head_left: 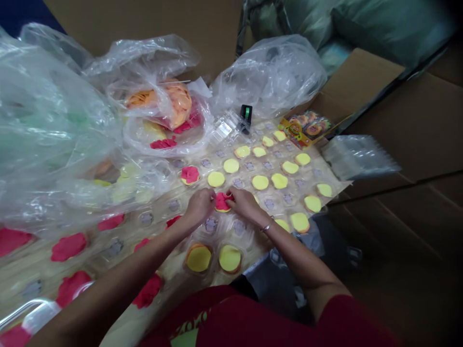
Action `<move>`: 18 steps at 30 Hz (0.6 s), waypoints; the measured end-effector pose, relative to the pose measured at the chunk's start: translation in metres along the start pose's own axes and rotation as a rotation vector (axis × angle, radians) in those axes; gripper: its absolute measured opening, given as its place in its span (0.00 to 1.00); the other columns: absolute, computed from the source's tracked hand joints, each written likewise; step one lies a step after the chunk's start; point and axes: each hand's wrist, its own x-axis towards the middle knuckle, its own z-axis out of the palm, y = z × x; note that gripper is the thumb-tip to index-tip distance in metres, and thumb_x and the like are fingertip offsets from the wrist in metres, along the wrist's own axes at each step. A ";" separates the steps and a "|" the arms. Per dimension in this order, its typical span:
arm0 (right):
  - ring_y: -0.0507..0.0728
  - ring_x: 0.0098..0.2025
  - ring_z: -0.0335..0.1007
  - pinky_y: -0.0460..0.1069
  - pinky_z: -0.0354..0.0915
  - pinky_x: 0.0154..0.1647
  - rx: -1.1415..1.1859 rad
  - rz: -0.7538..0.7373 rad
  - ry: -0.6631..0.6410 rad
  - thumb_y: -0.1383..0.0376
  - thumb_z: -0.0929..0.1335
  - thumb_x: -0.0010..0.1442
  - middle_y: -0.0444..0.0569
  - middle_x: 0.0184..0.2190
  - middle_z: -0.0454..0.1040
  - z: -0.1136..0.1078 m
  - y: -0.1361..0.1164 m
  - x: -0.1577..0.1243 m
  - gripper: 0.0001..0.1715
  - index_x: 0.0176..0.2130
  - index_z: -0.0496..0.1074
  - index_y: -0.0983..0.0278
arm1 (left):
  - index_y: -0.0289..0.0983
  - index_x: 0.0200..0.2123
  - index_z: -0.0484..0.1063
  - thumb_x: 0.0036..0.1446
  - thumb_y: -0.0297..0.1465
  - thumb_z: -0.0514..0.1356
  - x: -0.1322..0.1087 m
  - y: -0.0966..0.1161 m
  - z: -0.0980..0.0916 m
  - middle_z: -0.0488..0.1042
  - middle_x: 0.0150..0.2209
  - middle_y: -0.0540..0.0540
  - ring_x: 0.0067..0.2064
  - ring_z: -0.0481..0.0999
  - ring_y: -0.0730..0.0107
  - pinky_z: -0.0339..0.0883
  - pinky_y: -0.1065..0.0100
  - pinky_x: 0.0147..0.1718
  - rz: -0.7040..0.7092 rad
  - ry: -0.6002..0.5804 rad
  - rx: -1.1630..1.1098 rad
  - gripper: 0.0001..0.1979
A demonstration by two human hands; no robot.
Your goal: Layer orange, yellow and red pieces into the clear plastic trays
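Note:
Near the middle of the table, my left hand point(200, 206) and my right hand point(245, 205) pinch opposite sides of a thin red wavy-edged piece point(222, 202). It lies over a yellow round piece whose rim shows just below it. Around my hands, clear plastic trays point(213, 241) hold yellow-topped round pieces point(230, 258) and small grey-purple shapes point(211, 225). Just beyond my left hand, another yellow round point(190, 180) has a red piece on top. More red-topped ones point(68, 246) lie to the left, partly behind my left forearm.
Clear plastic bags cover the left and back; one holds orange pieces point(179, 101) and red pieces point(162, 143). A black tool point(246, 118) stands at the back. An open cardboard box point(361, 77) sits behind a printed box point(306, 127), beside stacked clear trays point(360, 156).

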 end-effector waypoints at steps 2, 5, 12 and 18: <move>0.57 0.38 0.73 0.47 0.57 0.34 -0.001 0.001 -0.007 0.65 0.68 0.59 0.53 0.38 0.79 0.000 0.000 0.001 0.12 0.45 0.73 0.64 | 0.36 0.35 0.79 0.53 0.24 0.55 0.002 0.000 -0.002 0.80 0.38 0.38 0.39 0.77 0.56 0.64 0.64 0.37 0.030 -0.044 0.075 0.13; 0.55 0.35 0.73 0.46 0.59 0.33 0.124 0.010 -0.030 0.65 0.65 0.63 0.50 0.35 0.78 0.001 0.000 0.004 0.11 0.44 0.72 0.65 | 0.34 0.35 0.80 0.53 0.23 0.54 0.005 0.000 -0.003 0.80 0.39 0.35 0.40 0.77 0.54 0.65 0.63 0.37 0.038 -0.087 0.112 0.14; 0.60 0.38 0.72 0.50 0.61 0.35 -0.207 -0.015 -0.024 0.64 0.66 0.62 0.58 0.39 0.75 0.000 -0.020 -0.005 0.11 0.45 0.69 0.66 | 0.36 0.31 0.79 0.49 0.21 0.56 0.002 0.000 0.002 0.79 0.33 0.41 0.37 0.77 0.60 0.66 0.65 0.38 0.048 -0.080 -0.058 0.11; 0.56 0.45 0.68 0.48 0.62 0.44 -0.015 -0.279 0.202 0.62 0.68 0.61 0.52 0.43 0.72 -0.025 -0.038 0.053 0.10 0.43 0.71 0.64 | 0.35 0.37 0.76 0.54 0.27 0.57 0.015 -0.037 -0.048 0.77 0.37 0.41 0.39 0.75 0.61 0.68 0.63 0.41 0.077 0.333 -0.285 0.09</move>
